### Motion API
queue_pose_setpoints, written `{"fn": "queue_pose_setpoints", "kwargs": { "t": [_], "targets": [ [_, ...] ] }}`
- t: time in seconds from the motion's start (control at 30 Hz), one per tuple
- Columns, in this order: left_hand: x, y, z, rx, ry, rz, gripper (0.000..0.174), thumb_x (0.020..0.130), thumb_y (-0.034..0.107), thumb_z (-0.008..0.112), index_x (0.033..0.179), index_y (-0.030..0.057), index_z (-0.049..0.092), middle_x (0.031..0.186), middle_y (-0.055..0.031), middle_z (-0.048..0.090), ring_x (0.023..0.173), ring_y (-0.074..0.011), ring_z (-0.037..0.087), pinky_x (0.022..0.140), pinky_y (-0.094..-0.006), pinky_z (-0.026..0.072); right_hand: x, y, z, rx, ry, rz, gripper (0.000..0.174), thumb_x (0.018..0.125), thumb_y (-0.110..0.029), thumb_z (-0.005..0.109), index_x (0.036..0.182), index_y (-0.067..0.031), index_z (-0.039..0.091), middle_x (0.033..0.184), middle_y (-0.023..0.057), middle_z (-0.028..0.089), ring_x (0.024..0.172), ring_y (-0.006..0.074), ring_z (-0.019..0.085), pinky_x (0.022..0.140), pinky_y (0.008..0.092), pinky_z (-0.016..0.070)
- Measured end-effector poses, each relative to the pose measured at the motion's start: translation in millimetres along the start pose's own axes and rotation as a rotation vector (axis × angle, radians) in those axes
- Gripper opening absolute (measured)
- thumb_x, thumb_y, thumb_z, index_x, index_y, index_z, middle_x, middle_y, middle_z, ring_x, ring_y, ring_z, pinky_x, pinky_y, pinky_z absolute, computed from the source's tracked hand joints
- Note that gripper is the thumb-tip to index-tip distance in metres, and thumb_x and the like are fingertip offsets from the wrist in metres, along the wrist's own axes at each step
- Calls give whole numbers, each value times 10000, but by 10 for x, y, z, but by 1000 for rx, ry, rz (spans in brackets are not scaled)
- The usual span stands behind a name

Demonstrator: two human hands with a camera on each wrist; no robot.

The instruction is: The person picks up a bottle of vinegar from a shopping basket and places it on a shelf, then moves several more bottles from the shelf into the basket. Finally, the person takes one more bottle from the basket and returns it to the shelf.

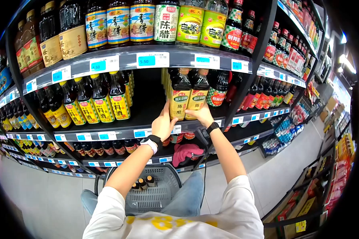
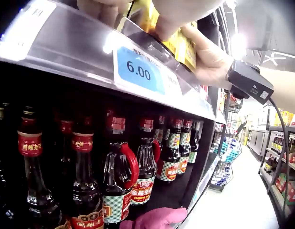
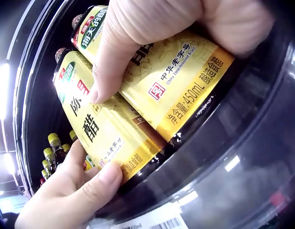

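Two vinegar bottles with yellow labels stand side by side at the front of the middle shelf. In the head view, my left hand (image 1: pixel 162 126) holds the left vinegar bottle (image 1: pixel 180 97) low on its left side, fingers along the side and thumb at the front. My right hand (image 1: pixel 203 116) grips the right vinegar bottle (image 1: pixel 198 93) from its right side. The right wrist view shows the right thumb (image 3: pixel 109 67) reaching across onto the left bottle's label. Both bottle bases are right at the shelf's front lip (image 3: pixel 209 157). The fingers behind the bottles are hidden.
Yellow-labelled bottles (image 1: pixel 119 99) stand left on the same shelf, and a green-checked bottle (image 1: pixel 217 89) stands close at right. Below are a pink cloth (image 1: pixel 185 153) and a grey basket (image 1: pixel 172 187) holding several dark bottles (image 1: pixel 150 181). A price-tagged shelf edge (image 1: pixel 183 58) runs overhead.
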State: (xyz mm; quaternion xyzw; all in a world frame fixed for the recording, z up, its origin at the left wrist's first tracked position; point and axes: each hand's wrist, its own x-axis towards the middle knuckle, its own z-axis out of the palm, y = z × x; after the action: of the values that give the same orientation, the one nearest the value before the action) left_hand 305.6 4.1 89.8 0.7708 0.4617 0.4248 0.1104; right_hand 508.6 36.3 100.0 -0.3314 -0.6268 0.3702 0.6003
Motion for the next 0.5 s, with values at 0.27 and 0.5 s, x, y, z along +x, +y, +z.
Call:
{"fn": "queue_pose_setpoints", "kwargs": {
  "t": [0.27, 0.5],
  "targets": [
    [29, 3, -43, -32, -20, 4, 871, 784, 195, 690, 1457, 74, 150, 1117, -249, 601, 859, -397, 639, 686, -439, 530, -4, -3, 95, 33, 21, -46, 759, 644, -17, 828, 1249, -40, 371, 1140, 87, 573, 1048, 188, 586, 866, 326, 509],
    [47, -116, -25, -4, -53, 6, 904, 779, 217, 709, 1459, 57, 135, 984, -249, 641, 834, -395, 648, 697, -429, 536, 38, -5, 71, -35, 23, -126, 947, 633, -48, 844, 1382, -47, 265, 1237, 90, 510, 1146, 190, 511, 944, 327, 453]
  ]
}}
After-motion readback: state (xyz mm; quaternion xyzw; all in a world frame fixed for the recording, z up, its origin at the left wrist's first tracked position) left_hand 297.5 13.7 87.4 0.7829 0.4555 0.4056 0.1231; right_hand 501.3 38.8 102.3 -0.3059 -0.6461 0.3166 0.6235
